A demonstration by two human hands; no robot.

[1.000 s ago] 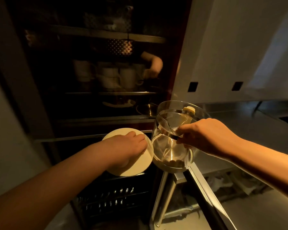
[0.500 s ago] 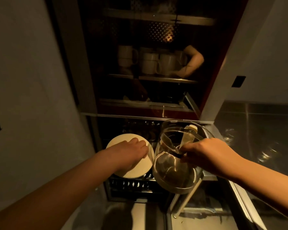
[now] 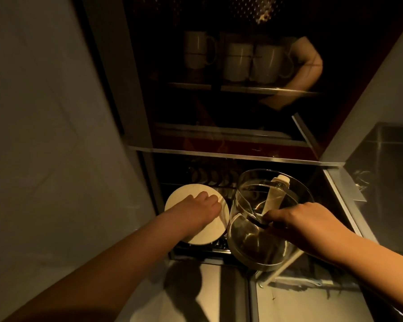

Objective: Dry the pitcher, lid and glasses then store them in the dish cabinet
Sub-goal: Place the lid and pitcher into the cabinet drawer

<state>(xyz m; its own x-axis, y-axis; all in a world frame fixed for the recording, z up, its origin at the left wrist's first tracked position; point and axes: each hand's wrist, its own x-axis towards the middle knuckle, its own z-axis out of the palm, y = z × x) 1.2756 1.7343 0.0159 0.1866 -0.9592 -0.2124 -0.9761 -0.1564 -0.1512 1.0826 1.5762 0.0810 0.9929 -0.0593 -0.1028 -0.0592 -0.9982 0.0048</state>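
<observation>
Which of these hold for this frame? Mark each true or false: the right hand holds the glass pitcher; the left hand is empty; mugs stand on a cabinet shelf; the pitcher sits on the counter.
1. The right hand holds the glass pitcher. True.
2. The left hand is empty. False: it grips the round pale lid.
3. Mugs stand on a cabinet shelf. True.
4. The pitcher sits on the counter. False: it is held in the air in front of the lower rack.

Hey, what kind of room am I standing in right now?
Most likely a dim home kitchen. White mugs sit on a shelf behind the glass door of a dish cabinet, a steel counter runs along the right, and your hands hold a glass pitcher and its round lid.
</observation>
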